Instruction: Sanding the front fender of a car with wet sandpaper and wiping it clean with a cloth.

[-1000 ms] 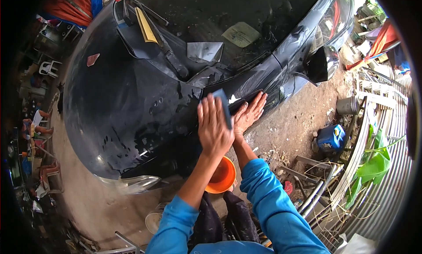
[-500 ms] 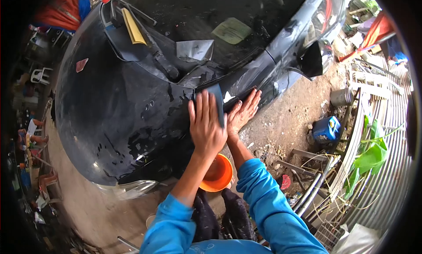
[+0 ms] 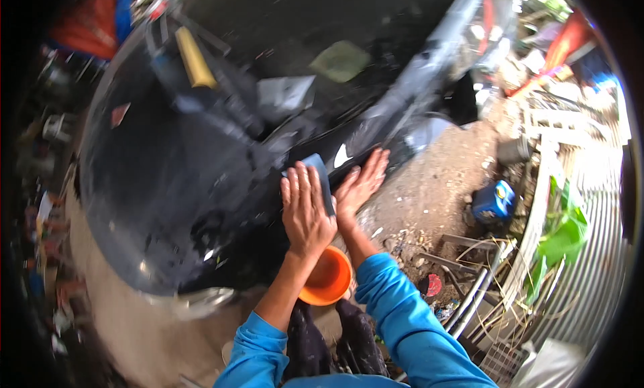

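My left hand [image 3: 306, 210] lies with straight fingers over a blue-grey sheet of sandpaper [image 3: 316, 165], holding it against the wet black car body [image 3: 168, 173]. Part of the sheet sticks out past the fingers and beside the thumb; the rest is hidden beneath the palm. Just to the right, my right hand [image 3: 361, 185] rests flat on the car's side edge, fingers stretched out with nothing in them. Below my wrists stands an orange bucket [image 3: 327, 277], partly covered by my left forearm.
A yellow strip [image 3: 194, 59] lies near the wipers, and a greenish cloth-like piece [image 3: 341, 61] on the dark windscreen. The side mirror [image 3: 461, 101] juts out. On the right are a blue jug [image 3: 494, 201], metal pipes [image 3: 479, 287] and corrugated sheeting [image 3: 590, 254].
My left hand and the sandpaper have slid a little toward me along the car body. My right hand stays flat on the edge. The whole view has shifted slightly and blurred.
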A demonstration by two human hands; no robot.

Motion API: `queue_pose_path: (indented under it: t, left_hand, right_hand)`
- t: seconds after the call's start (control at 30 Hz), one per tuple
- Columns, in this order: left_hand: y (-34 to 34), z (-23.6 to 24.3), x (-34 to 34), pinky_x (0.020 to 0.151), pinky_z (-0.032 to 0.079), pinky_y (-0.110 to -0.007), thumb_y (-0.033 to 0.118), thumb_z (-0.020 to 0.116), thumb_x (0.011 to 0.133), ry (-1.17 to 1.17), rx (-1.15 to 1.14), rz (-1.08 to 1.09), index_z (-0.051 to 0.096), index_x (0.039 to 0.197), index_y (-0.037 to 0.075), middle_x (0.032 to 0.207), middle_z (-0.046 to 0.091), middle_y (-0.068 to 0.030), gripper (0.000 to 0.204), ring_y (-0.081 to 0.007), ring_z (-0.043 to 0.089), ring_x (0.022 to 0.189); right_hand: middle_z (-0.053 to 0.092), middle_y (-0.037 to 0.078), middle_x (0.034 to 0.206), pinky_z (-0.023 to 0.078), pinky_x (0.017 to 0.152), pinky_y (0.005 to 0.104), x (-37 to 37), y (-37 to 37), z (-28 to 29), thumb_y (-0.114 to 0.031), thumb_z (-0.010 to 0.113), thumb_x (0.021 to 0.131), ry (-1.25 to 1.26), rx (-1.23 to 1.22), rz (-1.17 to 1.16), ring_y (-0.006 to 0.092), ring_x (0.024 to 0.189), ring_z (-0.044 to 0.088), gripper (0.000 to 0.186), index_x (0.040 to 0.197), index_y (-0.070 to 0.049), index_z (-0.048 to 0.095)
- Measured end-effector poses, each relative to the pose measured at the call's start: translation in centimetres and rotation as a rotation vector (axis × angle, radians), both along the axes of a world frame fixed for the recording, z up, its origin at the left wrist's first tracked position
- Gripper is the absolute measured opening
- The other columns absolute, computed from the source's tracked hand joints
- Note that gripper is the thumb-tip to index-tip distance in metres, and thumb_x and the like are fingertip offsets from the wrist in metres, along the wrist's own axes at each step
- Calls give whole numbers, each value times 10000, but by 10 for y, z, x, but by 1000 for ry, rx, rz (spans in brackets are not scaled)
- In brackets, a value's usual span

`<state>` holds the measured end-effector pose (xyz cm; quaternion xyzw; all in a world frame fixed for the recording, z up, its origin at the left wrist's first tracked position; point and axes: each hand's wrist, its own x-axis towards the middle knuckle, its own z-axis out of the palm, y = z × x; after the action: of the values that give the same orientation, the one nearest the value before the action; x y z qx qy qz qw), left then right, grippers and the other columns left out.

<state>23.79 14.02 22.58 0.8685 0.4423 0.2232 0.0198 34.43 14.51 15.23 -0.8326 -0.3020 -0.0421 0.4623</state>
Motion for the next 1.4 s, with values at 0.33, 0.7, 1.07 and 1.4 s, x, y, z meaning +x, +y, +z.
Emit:
queue_pose_path:
  t: [0.33,0.7,1.07,1.4]
  left_hand:
    - [2,-8,-11,1224,236,-536,233,570,947,88,74,-59,407,1458,-112,1551,372,-303,638,-457,347,1453]
    - [16,-6,6,1204,292,-529,205,565,964,89,135,-201,464,1426,-100,1531,421,-274,563,-415,401,1434]
    - [27,-30,34,1230,230,-528,342,572,962,173,175,-287,399,1478,-97,1565,369,-278,699,-404,349,1469]
    - [41,-5,46,1238,220,-504,320,552,963,247,210,-327,396,1476,-93,1561,372,-274,676,-408,338,1470]
  right_hand:
    - [179,174,1675,71,1242,521,-16,-1,3,-216,482,963,51,-32,7,366,1548,138,699,1599,-50,241]
    - [189,163,1675,73,1241,531,-9,-2,-9,-220,490,964,17,1,1,362,1546,154,687,1597,-73,265]
    - [190,125,1682,76,1246,510,-1,-3,-31,-263,532,940,23,-98,-40,324,1555,145,737,1606,-112,255]
    - [191,121,1682,84,1245,517,-15,1,-25,-310,506,965,77,-103,-13,324,1556,143,716,1605,-112,252]
